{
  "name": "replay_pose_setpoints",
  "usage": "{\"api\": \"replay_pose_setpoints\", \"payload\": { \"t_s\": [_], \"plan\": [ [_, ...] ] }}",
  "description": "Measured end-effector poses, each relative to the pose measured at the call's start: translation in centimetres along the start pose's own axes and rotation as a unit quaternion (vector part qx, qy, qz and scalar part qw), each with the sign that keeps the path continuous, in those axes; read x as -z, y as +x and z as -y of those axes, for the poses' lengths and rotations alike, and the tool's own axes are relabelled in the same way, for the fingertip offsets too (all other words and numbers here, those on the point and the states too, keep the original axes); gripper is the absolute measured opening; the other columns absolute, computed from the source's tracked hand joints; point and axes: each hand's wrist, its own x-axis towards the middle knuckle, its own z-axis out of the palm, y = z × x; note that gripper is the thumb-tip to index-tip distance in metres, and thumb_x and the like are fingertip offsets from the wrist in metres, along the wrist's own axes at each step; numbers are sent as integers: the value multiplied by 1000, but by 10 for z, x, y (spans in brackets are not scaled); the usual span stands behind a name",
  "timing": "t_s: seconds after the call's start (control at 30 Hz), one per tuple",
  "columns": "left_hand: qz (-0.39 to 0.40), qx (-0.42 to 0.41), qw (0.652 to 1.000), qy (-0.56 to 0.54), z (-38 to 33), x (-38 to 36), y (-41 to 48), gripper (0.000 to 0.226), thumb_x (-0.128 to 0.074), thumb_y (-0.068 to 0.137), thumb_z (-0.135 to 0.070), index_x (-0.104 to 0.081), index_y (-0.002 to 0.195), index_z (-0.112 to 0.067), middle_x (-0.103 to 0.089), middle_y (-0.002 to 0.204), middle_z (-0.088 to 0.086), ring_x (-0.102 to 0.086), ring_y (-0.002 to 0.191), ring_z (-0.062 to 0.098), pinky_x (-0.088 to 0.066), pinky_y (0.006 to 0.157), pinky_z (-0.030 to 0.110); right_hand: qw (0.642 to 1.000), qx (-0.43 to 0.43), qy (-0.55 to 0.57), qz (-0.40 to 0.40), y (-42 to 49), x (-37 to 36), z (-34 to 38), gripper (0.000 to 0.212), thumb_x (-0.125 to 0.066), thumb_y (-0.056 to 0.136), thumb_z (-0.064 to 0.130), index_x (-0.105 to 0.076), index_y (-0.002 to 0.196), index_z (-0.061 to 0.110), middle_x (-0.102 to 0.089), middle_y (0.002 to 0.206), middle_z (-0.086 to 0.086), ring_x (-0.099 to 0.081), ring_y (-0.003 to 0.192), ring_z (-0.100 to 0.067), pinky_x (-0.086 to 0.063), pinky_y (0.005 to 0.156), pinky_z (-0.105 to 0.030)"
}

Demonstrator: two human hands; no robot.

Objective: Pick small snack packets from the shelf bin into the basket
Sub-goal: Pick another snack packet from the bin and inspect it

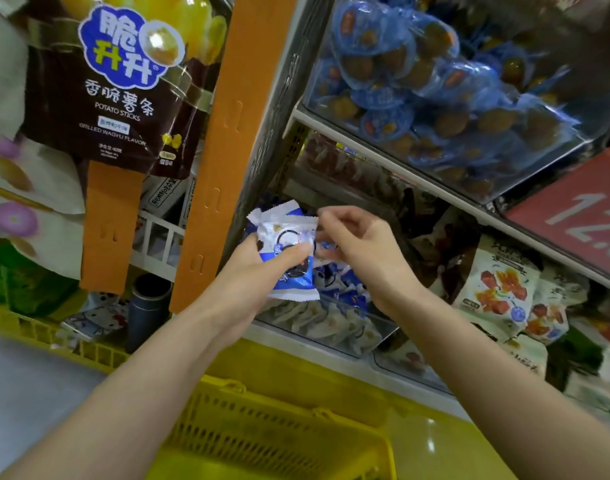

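**Q.** Fig. 1, head view. Where does the load sit, and what grips it?

**A.** I read the left hand [258, 265] as wrapped round the held packets [284, 237], thumb across their face. The right hand [360, 247] pinches the same bundle at its right edge, fingers curled. Both hands hover over the shelf bin [334, 329], which is where the loose packets [346, 287] lie.

**Q.** Which relation governs the coming move?

**A.** The basket [227, 384] lies straight below the grip, towards me, between the two forearms. The bundle's long axis runs roughly up and down in the view, its lower crimped end pointing at the basket. The left hand carries the weight and sits slightly nearer the basket's open mouth, so I judge the drop to be its job. The right hand is better placed to return to the bin.

**Q.** Counts?

**A.** One basket and one bin in use. In the grip I make out at least two packets, and overlap hides any more. The loose ones in the bin are several, too jumbled to count. I see no packet in the part of the basket that shows.
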Motion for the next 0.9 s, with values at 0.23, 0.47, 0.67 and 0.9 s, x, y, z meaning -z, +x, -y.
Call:
{"api": "replay_pose_setpoints", "payload": {
  "t_s": [0.23,0.47,0.67,0.9],
  "plan": [
    [26,-17,1000,1,2,3,4,33,-61,85,-24,-55,118,-26,-73,101,-5,-70,90,13,-57,68,22,970,-184,51,149,6,12,-8,26,-49,94,33,-65,108,17,-73,100,-2,-69,92,-13,-56,74,-22],
    [23,-31,997,74,5,9,5,36,-63,85,-29,-53,120,-30,-69,108,-11,-66,92,-1,-54,72,15,948,-216,113,202,13,17,-18,23,-52,92,26,-66,106,14,-73,99,-5,-70,89,-14,-56,71,-20],
    [-8,-8,995,95,6,10,3,32,-60,88,-26,-55,119,-23,-64,111,-6,-68,75,2,-55,52,22,968,-217,112,64,27,20,-23,23,-52,94,24,-66,98,7,-73,78,-3,-69,66,-8,-54,55,-17],
    [-47,27,997,62,0,11,5,35,-55,92,-30,-48,125,-20,-61,116,2,-70,75,22,-58,56,26,978,-134,-114,-116,70,43,-39,32,-50,96,17,-53,123,2,-56,125,-15,-56,102,-26,-49,77,-28]
  ]
}}
